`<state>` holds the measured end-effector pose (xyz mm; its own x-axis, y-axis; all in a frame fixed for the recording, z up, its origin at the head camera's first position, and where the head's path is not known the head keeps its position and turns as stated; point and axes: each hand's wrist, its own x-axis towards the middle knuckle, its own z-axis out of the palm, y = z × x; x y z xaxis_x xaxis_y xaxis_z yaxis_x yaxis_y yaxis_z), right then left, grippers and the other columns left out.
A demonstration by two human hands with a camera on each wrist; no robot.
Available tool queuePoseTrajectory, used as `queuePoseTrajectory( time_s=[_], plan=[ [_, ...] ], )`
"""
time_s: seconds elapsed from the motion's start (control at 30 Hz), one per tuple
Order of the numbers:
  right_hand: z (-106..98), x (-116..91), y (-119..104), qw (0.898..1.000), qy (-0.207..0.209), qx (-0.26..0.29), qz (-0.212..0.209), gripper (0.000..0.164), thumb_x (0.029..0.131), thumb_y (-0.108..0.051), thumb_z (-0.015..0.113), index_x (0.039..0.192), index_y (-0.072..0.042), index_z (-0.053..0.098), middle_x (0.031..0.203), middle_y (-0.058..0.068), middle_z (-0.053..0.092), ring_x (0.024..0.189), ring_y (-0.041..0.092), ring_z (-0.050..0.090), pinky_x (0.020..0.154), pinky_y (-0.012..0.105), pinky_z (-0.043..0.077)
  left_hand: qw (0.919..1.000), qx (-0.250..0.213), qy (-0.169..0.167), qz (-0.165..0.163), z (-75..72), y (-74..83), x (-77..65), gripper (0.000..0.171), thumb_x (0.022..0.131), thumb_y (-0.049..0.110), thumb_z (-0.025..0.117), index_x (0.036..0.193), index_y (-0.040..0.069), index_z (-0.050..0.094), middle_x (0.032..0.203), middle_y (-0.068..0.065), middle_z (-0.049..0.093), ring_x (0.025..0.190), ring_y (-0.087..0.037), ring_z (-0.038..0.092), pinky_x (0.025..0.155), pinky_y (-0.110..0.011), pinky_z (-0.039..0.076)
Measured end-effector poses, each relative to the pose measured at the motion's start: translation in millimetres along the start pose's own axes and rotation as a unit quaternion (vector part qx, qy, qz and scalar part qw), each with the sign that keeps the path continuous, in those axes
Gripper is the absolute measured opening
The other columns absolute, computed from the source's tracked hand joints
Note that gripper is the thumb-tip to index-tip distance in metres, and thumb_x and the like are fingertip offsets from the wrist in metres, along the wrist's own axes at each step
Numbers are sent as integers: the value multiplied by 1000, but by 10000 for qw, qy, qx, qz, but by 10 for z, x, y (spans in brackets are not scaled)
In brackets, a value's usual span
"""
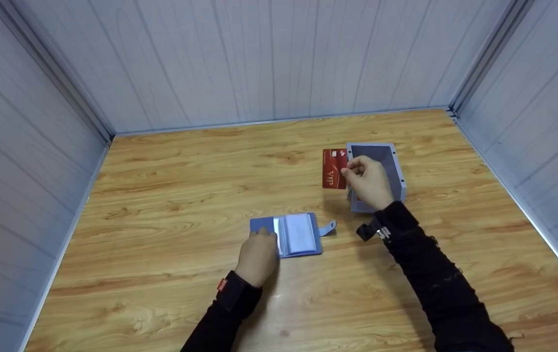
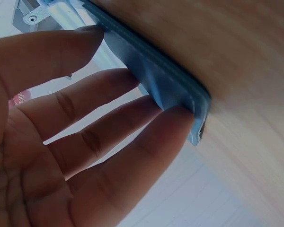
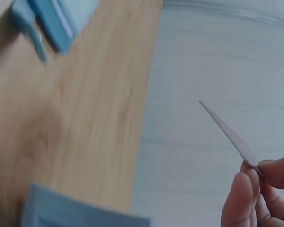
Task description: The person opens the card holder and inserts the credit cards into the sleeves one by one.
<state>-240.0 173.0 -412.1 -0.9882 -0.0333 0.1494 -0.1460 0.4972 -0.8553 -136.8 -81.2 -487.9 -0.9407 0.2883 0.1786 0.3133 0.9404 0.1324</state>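
Observation:
A blue card holder (image 1: 302, 234) lies spread open on the table, with clear sleeves inside and a strap with a snap (image 1: 328, 228) sticking out to the right. My left hand (image 1: 258, 255) rests its fingertips on the left cover (image 2: 156, 78), fingers extended and nothing gripped. My right hand (image 1: 371, 183) pinches a red VIP card (image 1: 333, 168) by its right edge, between thumb and fingers. In the right wrist view the card (image 3: 229, 137) is seen nearly edge-on. Below that hand is a grey open-topped box (image 1: 398, 171), partly hidden by it.
The wood-grain table (image 1: 171, 195) is enclosed by pale panel walls (image 1: 259, 58) at the back and both sides. A bit of red shows inside the box near its front, mostly covered by the right hand.

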Motion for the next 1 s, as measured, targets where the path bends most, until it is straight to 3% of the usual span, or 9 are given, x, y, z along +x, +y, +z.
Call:
queuePoseTrajectory(
  time_s=[0.13,0.23,0.47,0.7,1.0],
  plan=[
    [170,-64,5,9985,-397,351,170,15,93,-11,64,101,2,63,85,15,69,74,33,67,60,25,56,10000,15,65,18,15,-5,0,12,72,-6,67,83,-2,68,81,-16,61,70,-31,61,56,-39,56],
    [289,-114,26,9948,-751,605,329,15,91,-7,66,100,4,63,84,15,70,69,26,68,63,31,60,10000,4,87,24,21,-6,0,12,72,-7,66,83,-3,69,80,-16,61,71,-31,61,57,-39,56],
    [560,-271,122,9771,-1689,1121,653,14,90,-6,67,98,5,62,78,5,67,65,15,64,70,45,61,9999,83,90,40,27,-12,-2,15,70,-6,68,85,-2,69,81,-16,61,72,-30,61,57,-38,56],
    [684,-352,225,9753,-1881,997,585,15,89,-7,67,97,4,63,76,3,67,62,10,62,67,38,61,9992,62,376,71,28,-1,-9,12,70,-6,67,82,-2,69,80,-16,61,70,-31,61,54,-38,54],
    [779,-366,439,9722,-1959,1084,692,15,89,-5,66,97,6,62,78,3,67,62,9,61,63,26,58,9995,-44,301,48,30,-4,-8,16,69,-5,67,84,-2,70,80,-14,60,71,-29,59,55,-37,52]
  ],
)
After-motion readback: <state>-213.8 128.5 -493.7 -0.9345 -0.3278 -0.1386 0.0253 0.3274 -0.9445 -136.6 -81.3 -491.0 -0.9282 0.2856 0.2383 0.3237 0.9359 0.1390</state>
